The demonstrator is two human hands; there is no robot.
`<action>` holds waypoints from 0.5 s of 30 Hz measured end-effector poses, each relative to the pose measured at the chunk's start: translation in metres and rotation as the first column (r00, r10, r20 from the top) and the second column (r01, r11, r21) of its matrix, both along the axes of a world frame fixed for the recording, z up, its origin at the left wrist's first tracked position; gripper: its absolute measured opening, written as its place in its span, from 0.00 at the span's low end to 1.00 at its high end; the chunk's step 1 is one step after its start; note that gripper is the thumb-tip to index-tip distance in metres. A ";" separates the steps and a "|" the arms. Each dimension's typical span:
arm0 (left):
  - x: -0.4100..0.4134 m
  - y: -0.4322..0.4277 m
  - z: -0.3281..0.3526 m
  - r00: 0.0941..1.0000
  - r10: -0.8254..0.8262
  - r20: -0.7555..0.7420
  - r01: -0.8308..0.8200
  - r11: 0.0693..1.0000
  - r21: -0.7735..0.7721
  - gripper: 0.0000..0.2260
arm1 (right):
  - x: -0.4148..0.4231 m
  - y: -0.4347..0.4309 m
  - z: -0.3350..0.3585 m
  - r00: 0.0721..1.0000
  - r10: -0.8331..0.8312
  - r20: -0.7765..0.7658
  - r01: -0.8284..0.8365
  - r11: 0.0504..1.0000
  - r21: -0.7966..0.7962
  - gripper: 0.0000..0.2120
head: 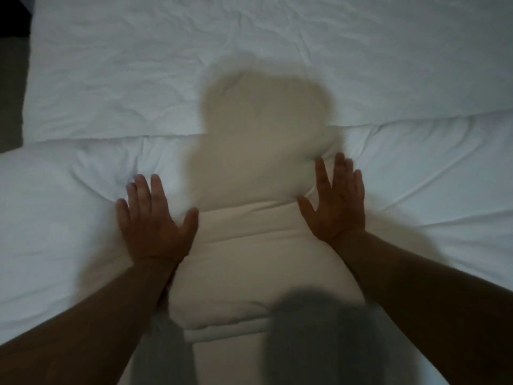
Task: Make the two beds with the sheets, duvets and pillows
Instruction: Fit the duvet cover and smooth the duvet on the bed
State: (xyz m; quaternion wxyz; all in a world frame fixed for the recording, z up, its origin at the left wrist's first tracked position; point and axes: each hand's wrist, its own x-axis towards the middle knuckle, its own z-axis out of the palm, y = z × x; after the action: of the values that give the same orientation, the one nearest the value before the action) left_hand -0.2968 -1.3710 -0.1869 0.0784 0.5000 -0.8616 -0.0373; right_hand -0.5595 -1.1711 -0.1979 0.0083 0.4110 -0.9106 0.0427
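Observation:
A white quilted duvet (416, 190) lies across the near part of the bed, its far edge running left to right. Beyond that edge a wrinkled white sheet (249, 37) covers the mattress. My left hand (151, 218) lies flat on the duvet with fingers spread, left of centre. My right hand (337, 201) lies flat on it too, fingers spread, right of centre. Neither hand holds anything. My shadow falls on the bedding between and beyond the hands.
The bed's left edge (29, 79) shows at the left, with dark floor (11, 93) beside it. My grey trouser legs (319, 343) stand against the near side of the bed at the bottom of the view.

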 end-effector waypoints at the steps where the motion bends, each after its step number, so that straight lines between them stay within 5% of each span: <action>1: -0.002 -0.002 -0.003 1.000 -0.001 -0.012 0.001 1.000 0.006 0.41 | -0.003 -0.005 -0.004 1.000 0.006 -0.010 -0.006 1.000 -0.003 0.39; 15: -0.009 -0.010 -0.028 0.999 -0.018 -0.048 0.019 1.000 0.009 0.42 | -0.008 -0.011 -0.004 0.997 -0.023 -0.071 0.021 1.000 -0.021 0.39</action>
State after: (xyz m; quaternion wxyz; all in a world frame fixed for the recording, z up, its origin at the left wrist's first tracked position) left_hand -0.3056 -1.3811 -0.2148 0.0961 0.4915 -0.8639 -0.0541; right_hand -0.5678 -1.1824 -0.2024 0.0453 0.4021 -0.9137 0.0373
